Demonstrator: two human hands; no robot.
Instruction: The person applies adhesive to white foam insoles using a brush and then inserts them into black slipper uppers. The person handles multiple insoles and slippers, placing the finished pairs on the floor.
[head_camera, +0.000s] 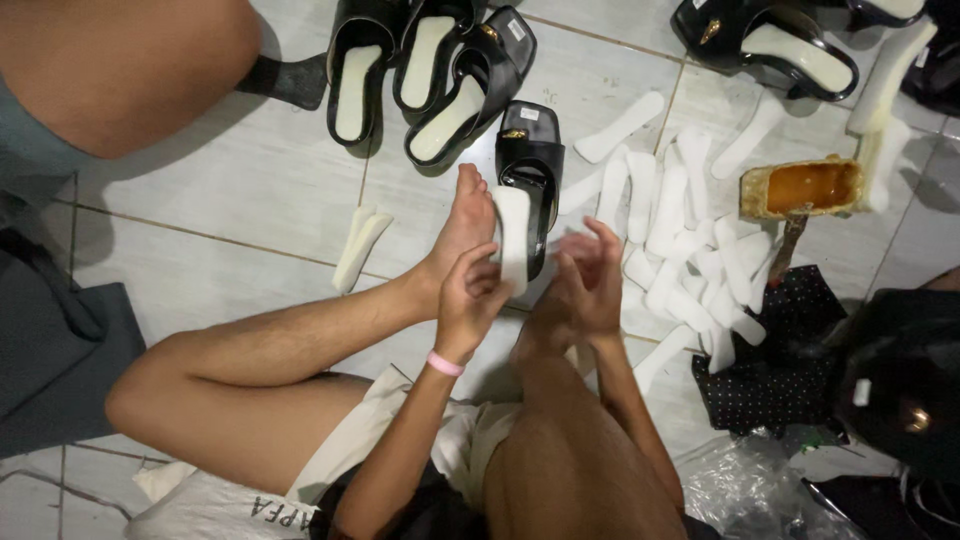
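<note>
I sit on the floor (230, 190) with my foot (465, 225) stretched ahead. My left hand (468, 300) holds an insole (514, 240) over a sandal (530, 175) that lies just right of the foot; my right hand (588, 285) hovers beside it. Behind them three more sandals (425, 70) lean together. To the right a heap of insoles (690, 250) spreads, with a glue tin (800, 188) behind it, possibly resting on a cloth (780, 360).
</note>
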